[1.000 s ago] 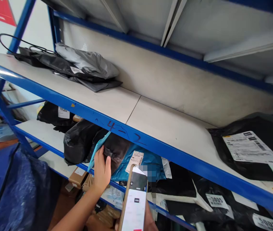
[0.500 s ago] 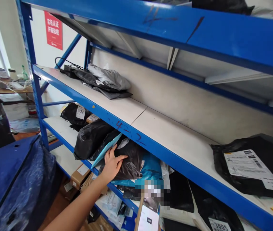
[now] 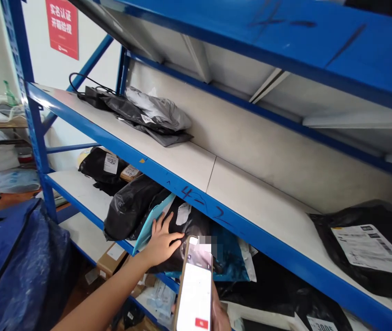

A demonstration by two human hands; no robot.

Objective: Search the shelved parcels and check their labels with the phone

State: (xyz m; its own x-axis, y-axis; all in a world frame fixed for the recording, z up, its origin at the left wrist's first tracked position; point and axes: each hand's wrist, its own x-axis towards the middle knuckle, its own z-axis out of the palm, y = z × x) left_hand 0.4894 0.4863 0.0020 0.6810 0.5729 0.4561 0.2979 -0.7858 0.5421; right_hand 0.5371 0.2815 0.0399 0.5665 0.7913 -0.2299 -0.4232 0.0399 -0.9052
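Well, from my end I had the left hand point(image 3: 163, 241) lying back-up against the black bag point(image 3: 196, 224), open, fingers apart and loosely bent, thumb stretched to the right, with nothing gripped. Its outer fingers came close to the blue packet point(image 3: 149, 225); I couldn't tell whether they touched it. The right hand point(image 3: 221, 313) was closed round the phone point(image 3: 193, 294) from behind, most of its fingers hidden; the screen faced me, mostly white, with a red patch point(image 3: 202, 323) near the bottom.

By my judgement the handling was only partway: the black bag's label point(image 3: 183, 214) showed, but the bag sat on the lower shelf point(image 3: 75, 188), not yet lifted clear. The phone overlapped it in my view; contact I couldn't confirm. A bulky parcel point(image 3: 127, 209) to the left and a teal bag point(image 3: 232, 259) to the right were in neither hand's grasp; whether they had been dealt with, I couldn't tell.

The left forearm point(image 3: 106, 294) reached in at a slant from the lower left, wrist slightly bent. Above, grey bags point(image 3: 170, 112) rested on the upper shelf point(image 3: 244, 188).
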